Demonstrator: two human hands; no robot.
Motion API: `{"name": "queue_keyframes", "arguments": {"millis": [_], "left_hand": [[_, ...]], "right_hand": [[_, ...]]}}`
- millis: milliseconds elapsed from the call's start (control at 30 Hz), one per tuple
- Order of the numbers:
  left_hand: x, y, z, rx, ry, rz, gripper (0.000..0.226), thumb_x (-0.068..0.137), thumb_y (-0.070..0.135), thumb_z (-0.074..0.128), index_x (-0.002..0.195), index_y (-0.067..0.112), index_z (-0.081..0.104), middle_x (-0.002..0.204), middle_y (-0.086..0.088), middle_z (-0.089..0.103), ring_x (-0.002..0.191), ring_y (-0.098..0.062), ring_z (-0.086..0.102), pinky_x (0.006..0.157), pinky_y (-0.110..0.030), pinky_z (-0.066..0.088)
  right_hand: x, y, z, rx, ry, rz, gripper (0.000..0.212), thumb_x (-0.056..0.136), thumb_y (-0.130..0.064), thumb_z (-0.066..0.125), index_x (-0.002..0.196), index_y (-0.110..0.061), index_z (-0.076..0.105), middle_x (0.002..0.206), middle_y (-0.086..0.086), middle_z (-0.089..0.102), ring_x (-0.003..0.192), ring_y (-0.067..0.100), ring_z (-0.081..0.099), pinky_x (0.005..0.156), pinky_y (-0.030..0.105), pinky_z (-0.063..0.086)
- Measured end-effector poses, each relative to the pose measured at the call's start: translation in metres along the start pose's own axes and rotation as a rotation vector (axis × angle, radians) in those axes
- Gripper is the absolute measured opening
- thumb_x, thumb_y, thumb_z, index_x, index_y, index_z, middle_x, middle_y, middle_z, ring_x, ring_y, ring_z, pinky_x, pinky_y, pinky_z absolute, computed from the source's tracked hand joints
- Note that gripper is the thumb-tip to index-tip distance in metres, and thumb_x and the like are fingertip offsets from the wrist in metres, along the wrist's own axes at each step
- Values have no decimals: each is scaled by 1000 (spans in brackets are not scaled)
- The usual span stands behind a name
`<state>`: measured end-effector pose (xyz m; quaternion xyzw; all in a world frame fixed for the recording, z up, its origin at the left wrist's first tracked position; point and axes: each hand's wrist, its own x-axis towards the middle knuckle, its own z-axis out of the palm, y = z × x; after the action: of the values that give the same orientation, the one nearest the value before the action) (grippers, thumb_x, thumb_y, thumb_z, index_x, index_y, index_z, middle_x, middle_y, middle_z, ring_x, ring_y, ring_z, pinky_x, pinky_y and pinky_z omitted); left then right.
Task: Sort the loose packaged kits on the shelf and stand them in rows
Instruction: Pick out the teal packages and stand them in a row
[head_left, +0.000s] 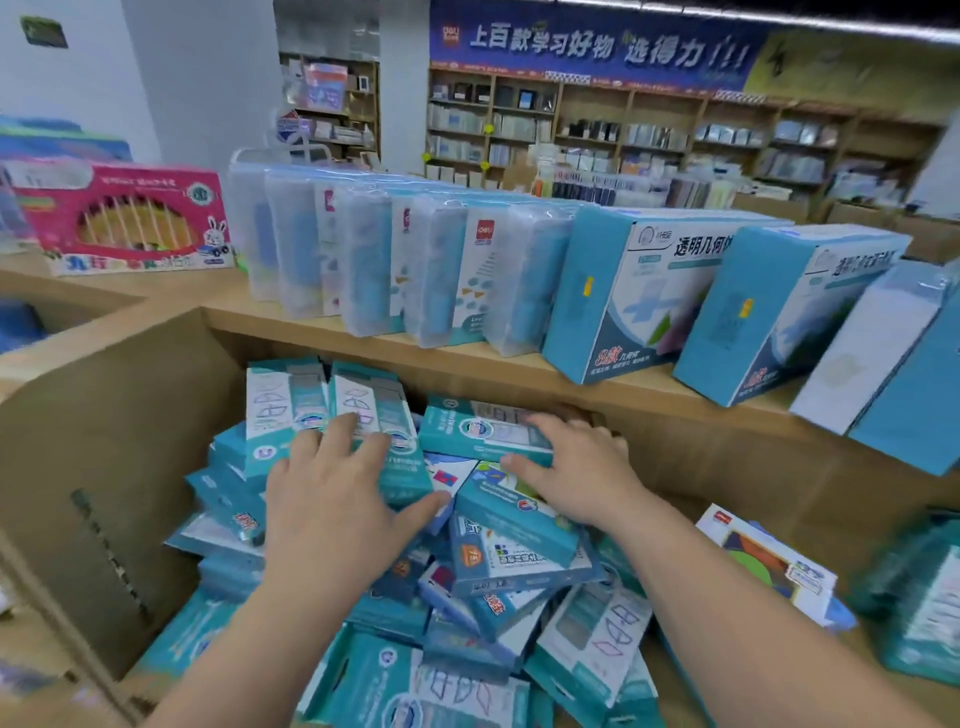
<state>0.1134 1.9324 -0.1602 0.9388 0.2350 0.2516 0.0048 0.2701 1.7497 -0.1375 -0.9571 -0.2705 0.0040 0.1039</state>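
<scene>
A heap of loose teal-and-white packaged kits (519, 566) fills the cardboard-walled lower shelf bin (104, 441). Two kits (283, 400) stand upright against the back left of the bin. My left hand (332, 499) lies with spread, fairly straight fingers on the front of the right standing kit (387, 410), thumb reaching along its lower edge. My right hand (576, 467) grips a flat-lying teal kit (478, 428) on top of the heap, thumb on its near edge and fingers over its far side.
On the wooden shelf (467, 358) above stand a row of clear plastic cases (363, 260) and larger teal boxes (628, 291). A pink boxed toy (130, 218) sits at the left. Another kit (769, 561) with a coloured front lies at the right.
</scene>
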Motion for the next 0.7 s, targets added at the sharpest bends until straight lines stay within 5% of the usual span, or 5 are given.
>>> {"name": "queue_keyframes", "arguments": {"millis": [167, 367, 500, 600, 700], "left_hand": [[1, -7, 4, -45, 24, 25, 82, 63, 84, 51, 104, 17, 75, 122, -12, 64, 103, -38, 56, 79, -48, 51], [-13, -14, 6, -88, 23, 99, 79, 75, 75, 50, 118, 13, 72, 131, -14, 63, 100, -38, 56, 82, -49, 52], [-26, -21, 5, -236, 124, 104, 65, 89, 63, 44, 117, 12, 73, 132, -11, 63, 105, -34, 54, 92, -45, 45], [-32, -24, 10, -393, 223, 79, 47, 95, 45, 46, 109, 11, 76, 128, -11, 62, 107, -33, 54, 95, -37, 38], [-37, -25, 13, -537, 276, -63, 35, 88, 39, 62, 107, 12, 75, 125, -11, 55, 110, -28, 53, 94, -33, 39]], "right_hand": [[3, -6, 8, 27, -12, 42, 76, 85, -78, 46, 149, -39, 35, 151, 3, 43, 132, 34, 44, 108, 46, 38], [5, -2, 0, 36, -32, 90, 87, 72, -91, 43, 146, -46, 38, 137, 5, 54, 129, 32, 48, 106, 47, 40], [-1, 3, 5, 198, 86, 60, 59, 83, -77, 47, 128, -41, 60, 117, 4, 61, 117, 30, 53, 102, 42, 44], [-1, 3, 7, 297, 234, 36, 28, 97, -50, 54, 100, -30, 73, 93, -2, 69, 100, 23, 61, 81, 32, 45], [3, 3, 8, 319, 341, 164, 27, 90, -48, 66, 84, -23, 70, 86, -3, 70, 92, 23, 64, 73, 33, 49]]}}
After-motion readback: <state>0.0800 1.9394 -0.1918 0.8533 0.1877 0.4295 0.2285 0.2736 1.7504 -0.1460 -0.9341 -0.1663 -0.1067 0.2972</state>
